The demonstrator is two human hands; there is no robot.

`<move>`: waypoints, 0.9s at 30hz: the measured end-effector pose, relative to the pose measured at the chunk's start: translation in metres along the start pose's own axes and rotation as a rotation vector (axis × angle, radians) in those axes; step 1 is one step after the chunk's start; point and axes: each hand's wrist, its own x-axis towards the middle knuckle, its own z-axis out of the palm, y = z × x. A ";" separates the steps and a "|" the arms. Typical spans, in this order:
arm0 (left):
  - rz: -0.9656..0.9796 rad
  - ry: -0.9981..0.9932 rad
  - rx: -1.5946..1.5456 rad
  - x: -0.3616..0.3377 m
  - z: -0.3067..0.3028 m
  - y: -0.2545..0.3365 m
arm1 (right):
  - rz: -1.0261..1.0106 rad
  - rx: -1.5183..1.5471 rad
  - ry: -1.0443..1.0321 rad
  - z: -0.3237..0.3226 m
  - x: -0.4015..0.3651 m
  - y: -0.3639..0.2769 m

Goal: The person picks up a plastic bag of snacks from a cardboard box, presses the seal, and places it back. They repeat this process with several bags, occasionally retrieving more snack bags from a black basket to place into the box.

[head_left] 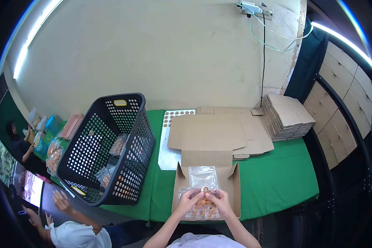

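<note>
An open cardboard box (236, 186) stands at the table's front edge, its lid folded back. Inside it lie clear plastic bags (203, 175) with orange pieces in their lower part. My left hand (189, 201) and my right hand (220, 201) are over the box, fingers closed. Between their fingertips they hold a small round sticker (205, 189), at the upper part of a bag of orange pieces. Whether the sticker is stuck to the bag cannot be made out.
A black perforated basket (141, 153) holding bags stands left. Behind the box are a sheet of round stickers (166, 140), flat cardboard (206, 131) and a cardboard stack (288, 115). A person (80, 233) is at lower left, another (18, 142) farther back.
</note>
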 end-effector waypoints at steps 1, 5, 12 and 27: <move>-0.017 -0.007 -0.037 -0.001 0.001 0.003 | 0.004 0.003 0.001 -0.001 0.000 0.000; -0.048 -0.013 -0.019 -0.006 0.002 0.024 | 0.054 0.051 -0.043 -0.006 0.006 0.004; -0.118 -0.152 0.166 -0.007 -0.010 0.019 | -0.057 0.107 -0.021 -0.022 0.029 -0.022; 0.189 0.073 0.028 0.023 0.017 0.035 | -0.177 -0.052 -0.020 0.008 0.029 -0.034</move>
